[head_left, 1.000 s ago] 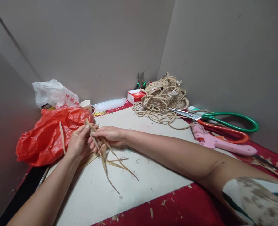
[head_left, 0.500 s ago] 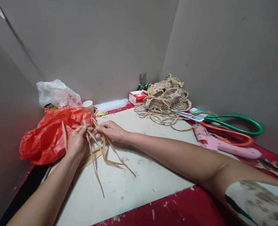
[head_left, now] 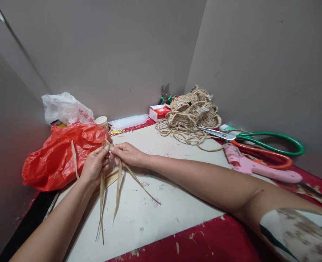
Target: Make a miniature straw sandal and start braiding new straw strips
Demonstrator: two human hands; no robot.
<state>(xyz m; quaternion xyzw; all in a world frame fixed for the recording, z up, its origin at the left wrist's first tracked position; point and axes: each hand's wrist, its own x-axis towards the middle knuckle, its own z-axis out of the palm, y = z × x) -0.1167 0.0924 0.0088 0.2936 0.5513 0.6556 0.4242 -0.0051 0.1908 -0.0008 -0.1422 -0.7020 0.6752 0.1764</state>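
Note:
Dry tan plant-fibre strips [head_left: 118, 196] are pinched between my two hands, which almost touch over the white board [head_left: 150, 218]. My left hand [head_left: 96, 163] is closed on the strips near their upper end, with two long tails dropping below its fingers. Just right of it, my right hand [head_left: 128, 154] also grips the strips between thumb and fingers. From it one flat tail hangs down and another slants to the lower right. The exact crossing of the strips is hidden by my fingers. More flat strips [head_left: 110, 180] lie on the board beneath.
A red plastic bag [head_left: 51, 163] sits left of my hands, beside a paper cup [head_left: 102, 121]. Coiled braided cord [head_left: 192, 112] is piled at the back. Large scissors [head_left: 229, 136] and a pink glue gun [head_left: 259, 169] lie to the right, close to my right forearm.
My hands have drawn closer together, the left shifting slightly right. Its strip tails now hang straighter down, and a bent tail at my right hand has swung downward.

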